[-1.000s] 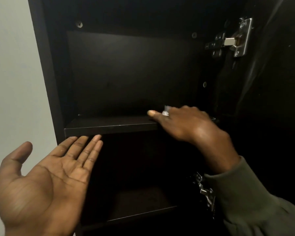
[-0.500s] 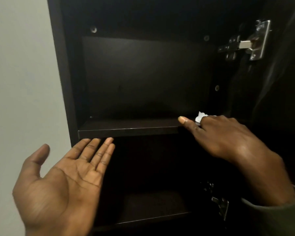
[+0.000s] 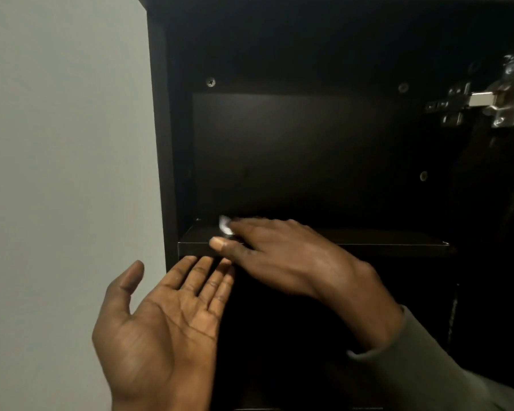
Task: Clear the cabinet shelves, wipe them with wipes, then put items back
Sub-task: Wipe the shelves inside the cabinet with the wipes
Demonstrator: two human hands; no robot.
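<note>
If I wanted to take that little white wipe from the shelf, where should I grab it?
Probably pinch the crumpled white tuft of the wipe that sticks out past the right hand, coming from the left front over the shelf edge. The rest lies under the fingers, so only that bit offers a grip.

Dim cabinet (image 3: 294, 161) interior swallowed in shadow beside an evenly lit pale wall (image 3: 63, 173).

Light falls from the viewer's side, catching the open palm of the left hand (image 3: 163, 330) and the back of the right hand (image 3: 282, 256), while the space under the shelf (image 3: 368, 243) goes almost fully black. The metal hinge (image 3: 505, 99) at the upper right edge throws a small bright glint. Motion blur smears the right hand's fingertips (image 3: 220, 243) and the white wipe (image 3: 224, 226) near the shelf's left end. Wide-angle distortion bows the cabinet's left side panel, and the dark areas look soft and grainy.
</note>
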